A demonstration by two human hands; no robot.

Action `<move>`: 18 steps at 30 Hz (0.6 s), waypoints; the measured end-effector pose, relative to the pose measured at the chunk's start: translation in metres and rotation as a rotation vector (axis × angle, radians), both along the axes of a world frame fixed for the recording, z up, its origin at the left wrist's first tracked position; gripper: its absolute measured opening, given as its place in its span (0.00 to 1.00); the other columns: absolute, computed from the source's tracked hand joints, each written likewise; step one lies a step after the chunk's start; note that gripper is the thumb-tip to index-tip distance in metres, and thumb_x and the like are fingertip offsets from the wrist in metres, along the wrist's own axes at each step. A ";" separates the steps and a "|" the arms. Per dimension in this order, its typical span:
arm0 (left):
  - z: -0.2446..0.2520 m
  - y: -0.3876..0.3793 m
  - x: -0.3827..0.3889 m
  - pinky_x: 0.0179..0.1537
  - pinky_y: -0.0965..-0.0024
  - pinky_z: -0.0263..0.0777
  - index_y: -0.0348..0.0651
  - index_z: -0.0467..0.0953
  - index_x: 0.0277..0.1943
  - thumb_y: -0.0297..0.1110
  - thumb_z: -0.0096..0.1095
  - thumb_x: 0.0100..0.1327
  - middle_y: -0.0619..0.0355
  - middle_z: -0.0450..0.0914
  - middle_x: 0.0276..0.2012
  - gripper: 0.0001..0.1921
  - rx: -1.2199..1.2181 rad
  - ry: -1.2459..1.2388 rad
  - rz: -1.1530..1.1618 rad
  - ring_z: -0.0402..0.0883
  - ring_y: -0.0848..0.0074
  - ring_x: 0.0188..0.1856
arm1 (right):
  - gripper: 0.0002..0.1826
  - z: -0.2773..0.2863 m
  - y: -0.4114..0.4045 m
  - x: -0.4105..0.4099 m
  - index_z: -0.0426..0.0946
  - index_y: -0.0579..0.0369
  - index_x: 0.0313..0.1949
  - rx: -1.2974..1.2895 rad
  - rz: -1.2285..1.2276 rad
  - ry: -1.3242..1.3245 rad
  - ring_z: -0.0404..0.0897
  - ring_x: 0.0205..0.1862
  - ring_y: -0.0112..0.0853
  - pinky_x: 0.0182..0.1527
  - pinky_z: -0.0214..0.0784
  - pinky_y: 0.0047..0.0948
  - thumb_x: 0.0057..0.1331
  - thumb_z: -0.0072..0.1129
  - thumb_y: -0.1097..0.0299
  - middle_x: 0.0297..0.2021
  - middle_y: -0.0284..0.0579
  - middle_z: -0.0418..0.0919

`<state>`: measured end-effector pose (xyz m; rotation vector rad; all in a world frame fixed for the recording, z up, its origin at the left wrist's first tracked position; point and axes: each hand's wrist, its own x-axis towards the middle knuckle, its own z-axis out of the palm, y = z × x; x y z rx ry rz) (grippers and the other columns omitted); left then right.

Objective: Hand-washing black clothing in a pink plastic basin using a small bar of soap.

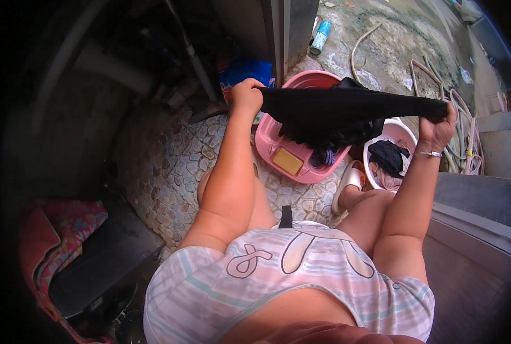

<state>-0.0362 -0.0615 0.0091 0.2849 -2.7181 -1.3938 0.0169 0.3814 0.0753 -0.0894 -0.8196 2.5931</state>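
A black cloth garment (324, 112) is stretched wide between my two hands, its lower part hanging over a pink plastic washtub (262, 133). My left hand (246, 98) grips its left end, and my right hand (439, 124), with a bracelet at the wrist, grips the right end. A yellow bar of soap (287, 161) lies in a tray at the tub's near rim, and beside it sits a small purple striped item (329, 157). Right of the tub stands a white-rimmed pink basin (369, 172) holding a dark cloth (388, 158) and paler cloths. The garment hides much of the tub's inside.
Pebble-patterned floor (182, 167) lies under the tub. Coiled hoses (464, 129) are on the right, and a blue spray can (321, 38) lies on the concrete beyond. A blue bag (251, 71) stands behind my left hand. Floral fabric (77, 228) hangs over a dark surface at lower left.
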 end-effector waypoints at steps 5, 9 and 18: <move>-0.014 -0.004 0.005 0.44 0.66 0.73 0.40 0.81 0.36 0.23 0.51 0.49 0.48 0.82 0.34 0.13 -0.170 0.086 0.046 0.82 0.61 0.38 | 0.08 0.032 -0.057 0.013 0.76 0.52 0.33 0.074 0.129 0.093 0.79 0.39 0.36 0.50 0.69 0.42 0.65 0.50 0.65 0.33 0.42 0.81; -0.011 0.040 0.025 0.50 0.65 0.71 0.42 0.77 0.47 0.38 0.68 0.48 0.48 0.82 0.38 0.22 -0.129 0.258 -0.469 0.81 0.61 0.43 | 0.03 0.045 -0.146 0.016 0.74 0.53 0.37 0.369 0.334 0.051 0.76 0.31 0.24 0.37 0.69 0.23 0.63 0.54 0.74 0.29 0.35 0.76; 0.029 0.073 0.041 0.39 0.60 0.73 0.43 0.81 0.34 0.41 0.67 0.50 0.46 0.81 0.31 0.12 -0.014 -0.006 -0.502 0.80 0.54 0.38 | 0.05 -0.005 -0.201 0.014 0.73 0.54 0.38 0.639 0.711 -0.084 0.71 0.36 0.17 0.42 0.64 0.17 0.65 0.56 0.68 0.34 0.29 0.75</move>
